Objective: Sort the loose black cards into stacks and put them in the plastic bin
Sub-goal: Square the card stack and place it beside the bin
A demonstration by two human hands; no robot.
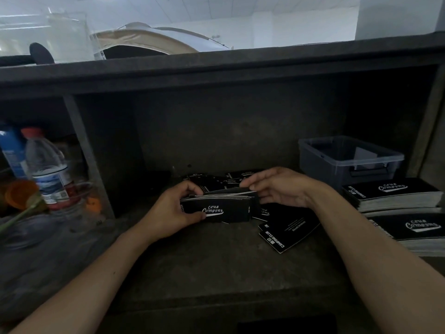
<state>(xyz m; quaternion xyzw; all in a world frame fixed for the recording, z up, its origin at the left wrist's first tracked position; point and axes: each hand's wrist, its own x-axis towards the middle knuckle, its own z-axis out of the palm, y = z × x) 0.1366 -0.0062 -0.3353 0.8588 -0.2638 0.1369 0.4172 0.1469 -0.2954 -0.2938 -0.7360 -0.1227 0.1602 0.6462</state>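
1. Head view: left hand is clamped on a partial stack of black printed cards, thumb on the front face, fingers curled over the top edge. The stack is held just above the dark shelf surface, long axis running left-right.
2. Right hand is half open, fingertips touching the stack's right end. It looks like squaring or adding a card; I can't tell whether it pinches one.
3. Loose black cards lie on the shelf just right of and behind the stack, nearer the right hand.
4. Translucent grey plastic bin sits well right of and behind the stack, on the right-hand side. Its contents are unclear.
5. Two finished black card stacks sit right of the held stack, in front of the bin.
6. Judgement: mid-sort; the right hand has the shortest reach to the bin.
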